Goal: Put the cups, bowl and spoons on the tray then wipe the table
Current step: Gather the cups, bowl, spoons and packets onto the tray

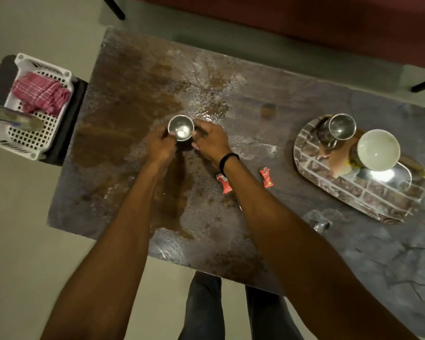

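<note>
A steel cup [181,127] stands in the middle of the glossy table [133,94]. My left hand [160,144] and my right hand [210,141] are both closed around its sides. At the right lies a shiny oval tray [349,192]. On it stand a second steel cup [341,126] and a white bowl [378,149]. A steel spoon [321,225] lies on the table just in front of the tray; only its bowl end shows clearly.
Two red sachets [224,184] [266,177] lie on the table near my right forearm. A white plastic basket [35,133] with a pink checked cloth [41,93] sits on a dark stool left of the table. My legs stand at the table's near edge.
</note>
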